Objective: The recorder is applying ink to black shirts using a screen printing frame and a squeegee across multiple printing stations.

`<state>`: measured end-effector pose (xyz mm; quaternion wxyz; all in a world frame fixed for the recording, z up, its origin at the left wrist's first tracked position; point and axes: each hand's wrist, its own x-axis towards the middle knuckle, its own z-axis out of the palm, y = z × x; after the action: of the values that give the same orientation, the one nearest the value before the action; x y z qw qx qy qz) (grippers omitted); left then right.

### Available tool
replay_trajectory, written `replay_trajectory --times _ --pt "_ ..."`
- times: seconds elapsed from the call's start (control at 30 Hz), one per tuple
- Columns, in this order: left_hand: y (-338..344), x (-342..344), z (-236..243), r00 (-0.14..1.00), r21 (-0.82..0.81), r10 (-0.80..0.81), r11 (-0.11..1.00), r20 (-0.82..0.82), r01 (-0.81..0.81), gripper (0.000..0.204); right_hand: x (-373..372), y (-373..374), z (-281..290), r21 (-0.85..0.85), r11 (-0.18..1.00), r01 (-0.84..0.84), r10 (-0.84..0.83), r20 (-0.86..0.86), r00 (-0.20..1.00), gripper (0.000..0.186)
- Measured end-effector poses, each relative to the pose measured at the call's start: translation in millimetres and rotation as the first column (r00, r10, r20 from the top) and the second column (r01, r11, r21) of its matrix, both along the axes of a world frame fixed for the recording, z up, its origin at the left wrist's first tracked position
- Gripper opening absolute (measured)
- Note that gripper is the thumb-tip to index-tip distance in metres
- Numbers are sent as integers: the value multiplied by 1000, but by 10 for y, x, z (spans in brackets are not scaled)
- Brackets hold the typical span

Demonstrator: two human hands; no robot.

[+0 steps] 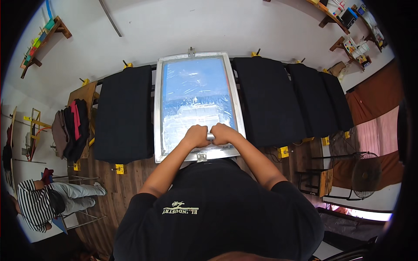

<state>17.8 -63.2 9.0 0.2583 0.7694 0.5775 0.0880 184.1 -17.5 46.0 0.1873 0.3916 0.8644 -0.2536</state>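
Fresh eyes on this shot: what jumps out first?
The glossy blue panel in its silver frame, just above center; over its near end, the left grip and right grip hold a silver bar. Then the black-covered boards flanking it on both sides, and a person in a striped top, lower left.

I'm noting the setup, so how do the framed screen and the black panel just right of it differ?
The screen has a silvery rim; the panel shows none. The screen is shiny, blue and whitish inside; the panel is dull black. The left hand and right hand grip a handle over the screen; neither touches the panel. Both are long, roughly rectangular and lie side by side.
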Motion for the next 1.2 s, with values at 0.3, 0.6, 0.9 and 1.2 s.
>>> replay_trajectory --times 0.3,0.6,0.9,1.2 --pt "59 -40 21 977 -25 -206 978 -62 205 31 -5 -37 -103 16 998 66 -67 27 997 33" --pt "428 -132 90 965 -208 -261 944 7 257 32 -26 378 -82 -186 983 -10 22 62 998 34" --pt "364 -93 -110 999 221 -8 975 -40 17 14 -67 357 -184 230 972 50 -4 -199 980 27" --pt "-501 34 -65 997 220 -65 974 50 52 14 135 -488 -168 215 976 34 23 -259 966 31"
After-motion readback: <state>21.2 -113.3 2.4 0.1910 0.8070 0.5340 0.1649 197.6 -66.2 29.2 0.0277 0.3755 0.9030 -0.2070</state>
